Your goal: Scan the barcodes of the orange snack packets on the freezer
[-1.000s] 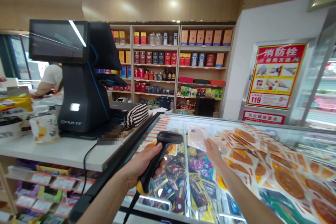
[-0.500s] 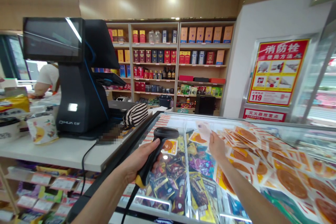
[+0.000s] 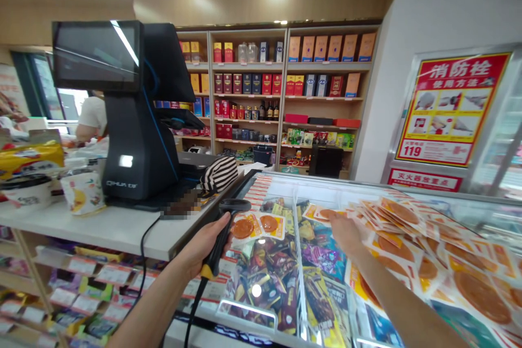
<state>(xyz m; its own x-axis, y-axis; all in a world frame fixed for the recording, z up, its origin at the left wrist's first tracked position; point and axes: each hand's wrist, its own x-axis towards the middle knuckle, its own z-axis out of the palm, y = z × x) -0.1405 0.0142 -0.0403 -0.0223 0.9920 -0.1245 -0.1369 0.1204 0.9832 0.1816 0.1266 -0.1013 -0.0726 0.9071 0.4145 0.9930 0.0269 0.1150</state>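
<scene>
A black barcode scanner (image 3: 220, 236) with a yellow end and a cable is in my left hand (image 3: 206, 247), fingers wrapped around its handle. Beside its head lie two flat snack packets (image 3: 269, 224), each showing a round orange-brown piece. My right hand (image 3: 346, 234) reaches over the glass top of the freezer (image 3: 299, 288), its fingertips closed on the edge of a similar snack packet (image 3: 326, 213). Another packet appears to lie beneath that one. Right of this hand spreads a large loose pile of the same packets (image 3: 428, 250).
A black cash register (image 3: 134, 147) stands on the white counter (image 3: 134, 234) at left, near a striped cloth item (image 3: 219, 174) and a paper cup (image 3: 26, 193). Wrapped goods show through the freezer glass. Shelves (image 3: 248, 68) of boxes stand behind; a person (image 3: 92, 117) is far left.
My right hand has lowered a packet from above the glass to the packets lying there. The scanner has shifted left, showing two packets beside it. The view has turned slightly left.
</scene>
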